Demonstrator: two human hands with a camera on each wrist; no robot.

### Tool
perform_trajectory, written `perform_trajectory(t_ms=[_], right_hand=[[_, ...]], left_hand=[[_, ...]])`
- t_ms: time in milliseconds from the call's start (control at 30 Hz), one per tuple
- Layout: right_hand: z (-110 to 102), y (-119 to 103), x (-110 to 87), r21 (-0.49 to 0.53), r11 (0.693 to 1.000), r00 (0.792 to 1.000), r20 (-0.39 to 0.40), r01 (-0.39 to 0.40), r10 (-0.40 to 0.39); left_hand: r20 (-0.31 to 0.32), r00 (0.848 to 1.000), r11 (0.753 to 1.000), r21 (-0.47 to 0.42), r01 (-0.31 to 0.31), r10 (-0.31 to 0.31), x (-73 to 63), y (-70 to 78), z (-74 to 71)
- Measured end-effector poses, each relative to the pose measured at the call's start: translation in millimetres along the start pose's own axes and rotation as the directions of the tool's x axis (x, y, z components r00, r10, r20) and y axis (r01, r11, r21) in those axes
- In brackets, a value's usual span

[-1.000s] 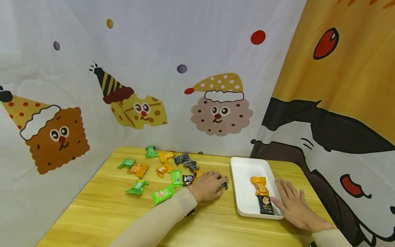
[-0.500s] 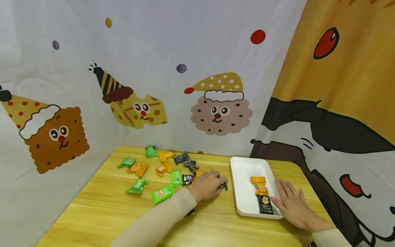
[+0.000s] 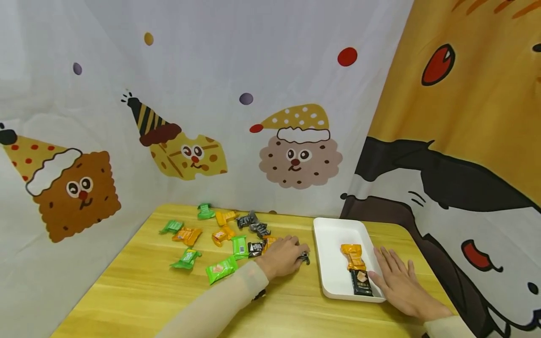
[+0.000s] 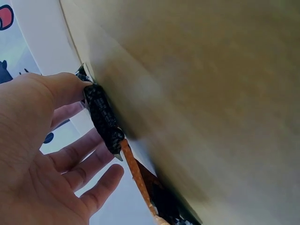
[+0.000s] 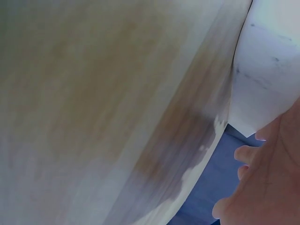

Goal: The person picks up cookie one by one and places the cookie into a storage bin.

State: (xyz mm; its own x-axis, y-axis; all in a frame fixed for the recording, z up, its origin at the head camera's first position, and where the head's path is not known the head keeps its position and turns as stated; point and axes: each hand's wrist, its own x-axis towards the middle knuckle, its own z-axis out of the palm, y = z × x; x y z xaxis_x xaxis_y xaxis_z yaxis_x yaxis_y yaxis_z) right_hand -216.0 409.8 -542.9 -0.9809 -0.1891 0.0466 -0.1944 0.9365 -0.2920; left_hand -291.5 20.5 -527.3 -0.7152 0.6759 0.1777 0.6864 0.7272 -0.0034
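Cartoon-printed white fabric backdrop [image 3: 190,70] is hanging behind, with an orange, black and white printed fabric [image 3: 473,117] on the right. Yellow wood-grain table [image 3: 296,317] is filling the lower middle. White rectangular tray with a raised rim [image 3: 336,277] is sitting right of centre on it. Person's left hand [image 3: 281,257], cream sleeve [image 3: 220,303], is reaching in at the pile's right edge and pinching a small black twist-ended packet [image 4: 101,112] between thumb and fingers, other fingers spreading loosely; that packet is lying just left of the tray. Right hand [image 3: 395,284] is resting along the tray's right edge, fingers straight, gripping nothing. Inside the tray, an orange wrapped packet [image 3: 353,257] and a black printed packet [image 3: 361,281] are lying end to end, near the right hand's thumb. Left of the tray, five green wrapped packets [image 3: 221,270] are scattering leftward, four orange packets [image 3: 187,236] are mixing among them, one partly hiding behind the left hand, and three dark packets [image 3: 247,219] are clustering near the back and middle. Dark scrap [image 3: 259,295] is peeking out below the left forearm, probably another packet, mostly hidden.
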Motion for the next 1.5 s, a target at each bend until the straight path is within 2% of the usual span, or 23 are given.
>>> perform_trajectory(t_ms=[400,600,1000,1367,1500], right_hand=[[0,-1,0.3,0.02,1.0,1.0,0.002,0.004,-0.004],[-1,0,1.3,0.015,1.0,1.0,0.002,0.006,-0.006],[2,1,1.0,0.011,1.0,1.0,-0.007,0.024,-0.024],[2,3,0.7,0.007,0.999,0.999,-0.013,0.037,-0.036],[2,3,1.0,0.014,0.999,0.999,-0.01,0.037,-0.036]], left_hand=[[-0.012,1.0,1.0,0.004,0.006,-0.006,-0.4,-1.7,-1.6],[-0.04,0.999,1.0,-0.005,0.01,-0.01,0.9,-3.0,-3.0],[-0.076,0.997,0.999,-0.035,0.028,-0.03,4.5,2.4,-10.0],[-0.111,0.993,0.999,-0.011,0.048,-0.049,14.6,-0.8,-19.8],[-0.144,0.988,0.999,-0.008,0.048,-0.049,19.8,-0.9,-23.5]])
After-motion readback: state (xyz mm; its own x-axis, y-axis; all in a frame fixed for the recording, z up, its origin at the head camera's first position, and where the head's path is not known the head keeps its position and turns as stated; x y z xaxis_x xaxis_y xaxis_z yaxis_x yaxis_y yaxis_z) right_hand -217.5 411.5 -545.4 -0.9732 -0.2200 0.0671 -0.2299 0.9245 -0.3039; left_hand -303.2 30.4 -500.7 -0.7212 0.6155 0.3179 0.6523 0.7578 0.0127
